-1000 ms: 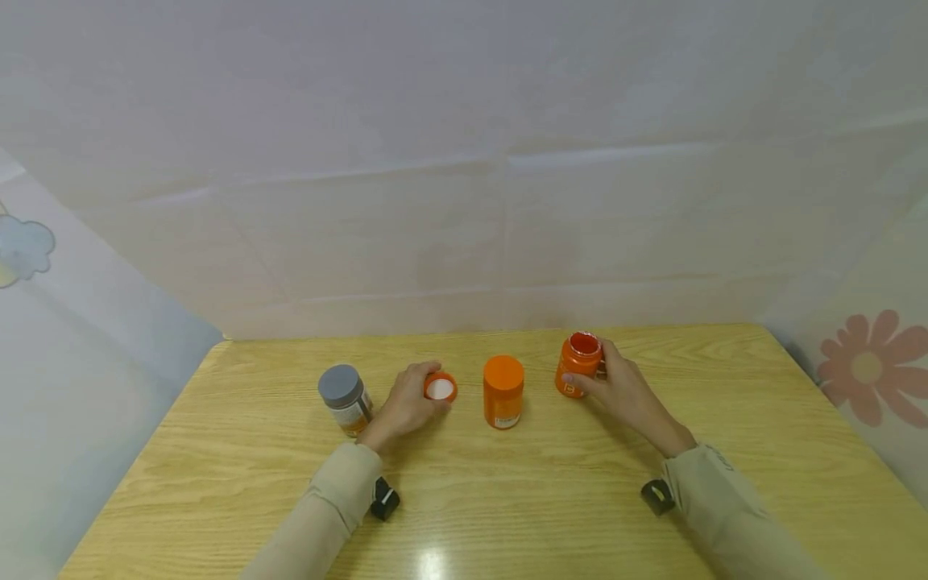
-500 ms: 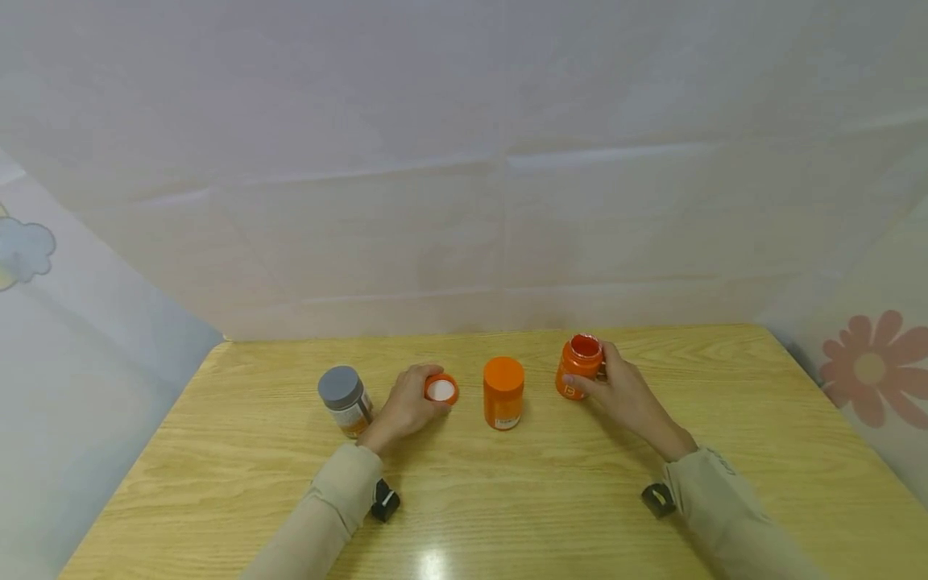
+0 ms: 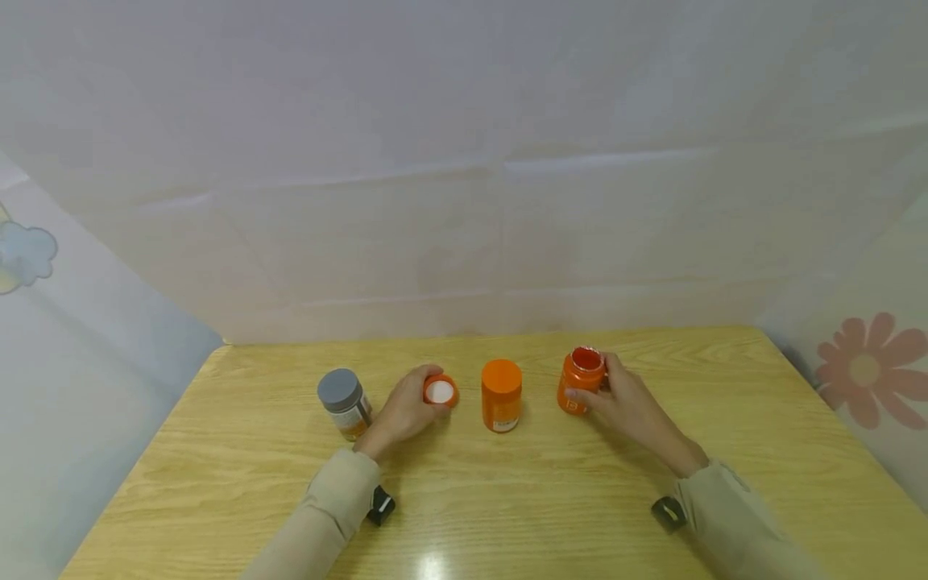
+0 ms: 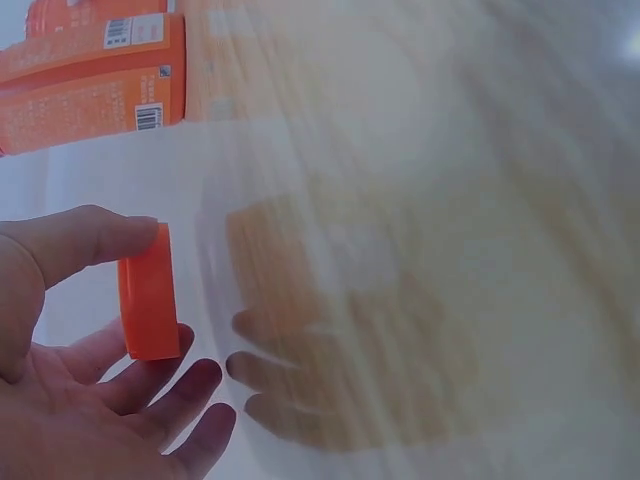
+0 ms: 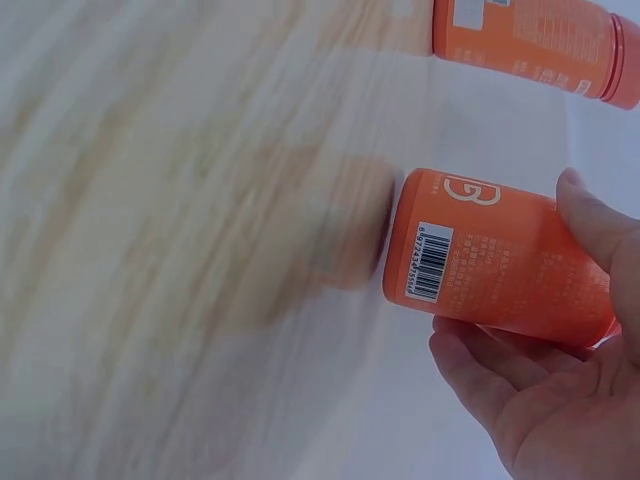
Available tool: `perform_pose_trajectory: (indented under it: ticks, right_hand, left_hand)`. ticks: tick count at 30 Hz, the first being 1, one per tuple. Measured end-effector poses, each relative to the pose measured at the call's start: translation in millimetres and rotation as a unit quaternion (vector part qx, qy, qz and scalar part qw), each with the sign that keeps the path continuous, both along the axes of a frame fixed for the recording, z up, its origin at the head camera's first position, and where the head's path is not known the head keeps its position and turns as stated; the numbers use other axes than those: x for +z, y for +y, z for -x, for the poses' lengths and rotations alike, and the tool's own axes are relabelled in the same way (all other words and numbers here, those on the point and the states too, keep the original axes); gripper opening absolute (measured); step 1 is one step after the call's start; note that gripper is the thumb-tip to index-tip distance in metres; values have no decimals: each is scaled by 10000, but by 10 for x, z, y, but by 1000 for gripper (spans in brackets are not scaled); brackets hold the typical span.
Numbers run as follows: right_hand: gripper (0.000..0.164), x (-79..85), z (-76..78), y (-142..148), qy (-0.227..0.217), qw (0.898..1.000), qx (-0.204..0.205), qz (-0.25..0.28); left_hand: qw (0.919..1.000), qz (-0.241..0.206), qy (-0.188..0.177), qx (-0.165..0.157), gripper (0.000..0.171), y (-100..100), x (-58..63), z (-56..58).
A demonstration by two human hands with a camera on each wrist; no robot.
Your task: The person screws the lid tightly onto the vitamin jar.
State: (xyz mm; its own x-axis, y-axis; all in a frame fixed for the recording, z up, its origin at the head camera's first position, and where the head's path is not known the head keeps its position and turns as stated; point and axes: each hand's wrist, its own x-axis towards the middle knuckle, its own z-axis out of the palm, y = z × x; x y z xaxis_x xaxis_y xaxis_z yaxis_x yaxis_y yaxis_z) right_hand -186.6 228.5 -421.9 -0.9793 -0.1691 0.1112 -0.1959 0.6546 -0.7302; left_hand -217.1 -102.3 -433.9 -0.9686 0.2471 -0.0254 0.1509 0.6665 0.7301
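My left hand (image 3: 404,408) pinches an upturned orange lid (image 3: 451,400) between thumb and fingers, its white lining (image 3: 439,392) facing up. In the left wrist view, the lid (image 4: 150,295) looks slightly off the table, edge-on. My right hand (image 3: 629,403) grips an uncapped orange bottle (image 3: 573,387), whose mouth (image 3: 586,358) points up. The right wrist view shows the bottle's barcode label (image 5: 430,262) and its base close to the tabletop; whether it touches I cannot tell. Between the hands stands a capped orange bottle (image 3: 502,403).
A bottle with a grey cap (image 3: 341,390) stands close beside my left wrist. The wooden table (image 3: 493,507) ends at the back against a white sheet (image 3: 406,242). Side panels carry a cloud print (image 3: 29,251) and a flower print (image 3: 863,370).
My right hand has brought the uncapped bottle a little lower and nearer to me. The left hand and the lid stay nearly still.
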Motion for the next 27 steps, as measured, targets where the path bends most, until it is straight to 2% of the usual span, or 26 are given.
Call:
perform_pose_trajectory:
  ticks: [6, 15, 22, 27]
  right_hand:
    - [71, 16, -104, -24, -8, 9999, 120, 1]
    - [68, 55, -282, -86, -92, 9996, 279, 30]
    - [68, 69, -376, -161, -6, 9989, 462, 58]
    - [67, 79, -431, -188, 53, 9986, 528, 19]
  left_hand:
    - [9998, -83, 160, -33, 56, 17, 33, -84]
    - [9993, -192, 306, -50, 55, 11, 65, -195]
    - [9988, -302, 386, -90, 55, 6, 137, -286]
    - [9978, -305, 583, -85, 55, -12, 188, -356]
